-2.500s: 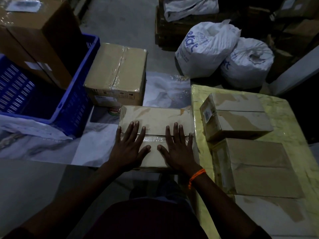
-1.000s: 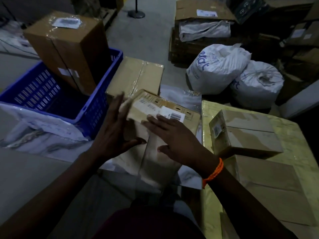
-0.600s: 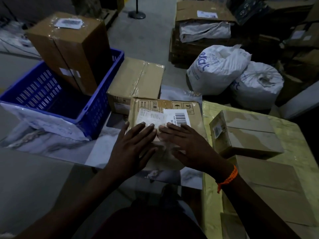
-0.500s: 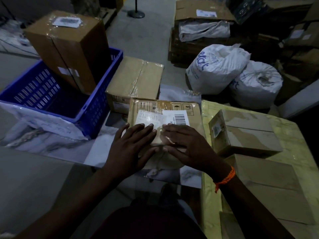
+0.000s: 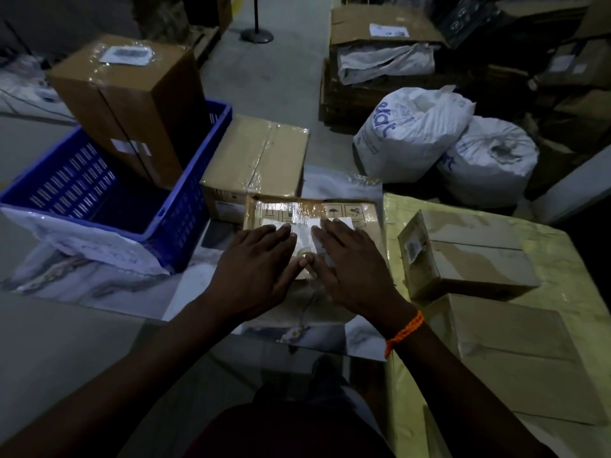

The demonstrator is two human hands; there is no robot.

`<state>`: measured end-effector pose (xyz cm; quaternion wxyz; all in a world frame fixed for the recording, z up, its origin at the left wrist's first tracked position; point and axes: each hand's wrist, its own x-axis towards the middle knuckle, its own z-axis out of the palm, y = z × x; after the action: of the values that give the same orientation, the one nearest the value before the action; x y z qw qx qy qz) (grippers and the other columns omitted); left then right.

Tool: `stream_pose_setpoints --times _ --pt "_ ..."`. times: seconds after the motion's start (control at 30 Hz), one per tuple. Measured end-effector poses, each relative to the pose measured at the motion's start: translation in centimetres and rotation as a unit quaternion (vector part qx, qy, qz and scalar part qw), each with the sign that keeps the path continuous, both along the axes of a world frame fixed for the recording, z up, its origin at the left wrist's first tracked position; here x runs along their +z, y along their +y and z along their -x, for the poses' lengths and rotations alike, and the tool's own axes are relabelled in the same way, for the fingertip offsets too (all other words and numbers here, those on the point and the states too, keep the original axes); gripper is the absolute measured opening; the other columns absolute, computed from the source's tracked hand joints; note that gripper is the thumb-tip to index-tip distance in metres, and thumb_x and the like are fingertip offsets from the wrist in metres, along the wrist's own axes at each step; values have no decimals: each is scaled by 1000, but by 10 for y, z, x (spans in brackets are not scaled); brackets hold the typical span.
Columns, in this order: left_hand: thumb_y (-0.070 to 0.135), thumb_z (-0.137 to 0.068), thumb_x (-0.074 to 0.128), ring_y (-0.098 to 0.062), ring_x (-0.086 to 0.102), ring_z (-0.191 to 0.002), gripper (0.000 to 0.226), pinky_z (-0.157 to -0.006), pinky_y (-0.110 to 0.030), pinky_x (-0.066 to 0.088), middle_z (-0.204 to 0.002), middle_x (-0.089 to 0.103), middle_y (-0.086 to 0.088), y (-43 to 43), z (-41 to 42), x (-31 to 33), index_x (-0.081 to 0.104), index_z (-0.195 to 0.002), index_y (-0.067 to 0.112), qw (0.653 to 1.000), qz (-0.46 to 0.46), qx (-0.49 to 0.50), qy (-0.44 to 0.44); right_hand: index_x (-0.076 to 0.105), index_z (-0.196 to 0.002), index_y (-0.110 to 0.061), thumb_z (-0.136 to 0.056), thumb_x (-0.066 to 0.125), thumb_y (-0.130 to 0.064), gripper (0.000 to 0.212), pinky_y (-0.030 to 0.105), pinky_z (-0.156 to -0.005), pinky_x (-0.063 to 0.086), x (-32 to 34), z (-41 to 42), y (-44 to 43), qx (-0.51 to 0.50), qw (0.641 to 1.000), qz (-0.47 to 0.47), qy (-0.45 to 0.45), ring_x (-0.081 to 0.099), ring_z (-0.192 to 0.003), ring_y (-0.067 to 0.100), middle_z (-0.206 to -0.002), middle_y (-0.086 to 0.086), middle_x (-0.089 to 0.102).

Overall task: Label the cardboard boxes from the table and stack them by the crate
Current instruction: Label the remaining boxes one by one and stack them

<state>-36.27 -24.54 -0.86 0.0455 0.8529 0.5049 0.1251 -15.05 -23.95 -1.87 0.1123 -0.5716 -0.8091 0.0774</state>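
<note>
Two hands lie flat on a cardboard box (image 5: pixel 312 302) directly in front of the person. The left hand (image 5: pixel 254 259) and the right hand (image 5: pixel 350 262), which wears an orange wristband (image 5: pixel 405 332), sit side by side, palms down. Their fingers are straight and held close together, gripping nothing. The thumbs reach inward, and their tips meet or nearly meet over the middle of the lid. Under the fingertips is a white label (image 5: pixel 302 238), partly covered by both hands, on the far half of the top.

The box rests on its broad face on a marble-patterned sheet (image 5: pixel 99 285), just left of the table (image 5: pixel 562 259), whose top is wrapped in yellowish film. Its long axis seems to run away from the person, though the wide lens makes that uncertain. The end printed with a row of handling symbols points away, toward a larger taped box (image 5: pixel 261 153) that it touches or almost touches.

On the table, to the right, lie a near flat box (image 5: pixel 515 358) and a smaller box (image 5: pixel 472 259) just beyond it, with a small sticker on its left end. Further left stands the blue crate (image 5: pixel 195 209), with a white bag (image 5: pixel 86 239) draped over its near rim and a tall brown box (image 5: pixel 132 104) upright in its far corner. Beyond the table, a white sack with blue lettering (image 5: pixel 410 133) and a second sack (image 5: pixel 489 160) sit on the floor.
</note>
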Motion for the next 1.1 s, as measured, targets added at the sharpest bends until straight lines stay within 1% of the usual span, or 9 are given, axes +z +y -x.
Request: stream_pose_setpoints --times 0.17,0.3,0.5,0.67,0.73,0.83,0.93,1.0,1.1 --pt "60 -104 19 -29 43 -144 71 -114 -47 35 -154 48 -10 -5 3 2 55 -144 14 1000 20 -13 7 31 -161 -19 -99 12 -66 80 47 -127 15 5 -11 -8 28 999 33 -24 17 -158 21 -170 5 23" --pt "64 -105 15 -26 23 -154 76 -122 -54 24 -165 26 -10 -17 13 -15 34 -158 14 998 2 -34 52 20 -164 -27 -96 -2 -77 87 46 -127 6 3 -32 -30 36 998 21 -48 4 -160 17 -172 -2 12" --pt "71 -101 15 -24 9 -157 87 -124 -55 15 -169 12 -11 -20 11 -25 18 -161 8 996 0 -42 81 21 -165 -24 -98 11 -79 87 56 -126 11 -8 -38 -40 28 996 -10 -83 8 -160 20 -173 0 13" --pt "71 -101 10 -23 2 -158 86 -124 -56 13 -170 8 -9 -21 13 -28 16 -162 10 997 14 -41 67 17 -165 -26 -95 2 -82 91 55 -127 5 -8 -37 -40 31 997 7 -64 -1 -160 16 -173 -4 5" --pt "67 -103 11 -24 -4 -158 80 -125 -56 11 -170 4 -9 -21 9 -24 18 -162 12 1000 8 -27 -10 9 -166 -28 -90 0 -86 96 48 -128 -4 -3 -39 -35 20 998 55 -2 -12 -158 12 -172 -8 -6" --pt "62 -100 30 -20 -10 -157 77 -126 -40 0 -170 -9 0 -10 11 -19 7 -163 26 968 90 67 -226 13 -166 -21 -94 42 -77 96 37 -128 5 -2 -45 -18 -69 985 62 143 -2 -159 15 -174 1 0" --pt "62 -89 56 -24 46 -140 69 -114 -54 41 -155 44 -4 7 18 -15 36 -149 34 872 207 149 -417 37 -158 -26 -87 68 -67 88 45 -120 38 -2 -56 -1 -192 926 112 304 46 -143 15 -157 -1 49" --pt "47 -92 66 -13 62 -121 54 -103 -50 53 -134 62 7 7 13 -14 47 -141 34 804 290 155 -496 53 -144 -30 -91 72 -54 61 42 -107 52 -1 -57 -2 -198 874 174 408 66 -117 4 -129 -12 69" --pt "25 -99 65 -3 65 -115 46 -100 -40 56 -128 67 12 -2 3 -15 49 -140 36 795 290 133 -517 57 -138 -30 -94 74 -39 48 40 -102 56 -2 -61 -16 -213 855 171 441 69 -111 6 -122 -11 72"
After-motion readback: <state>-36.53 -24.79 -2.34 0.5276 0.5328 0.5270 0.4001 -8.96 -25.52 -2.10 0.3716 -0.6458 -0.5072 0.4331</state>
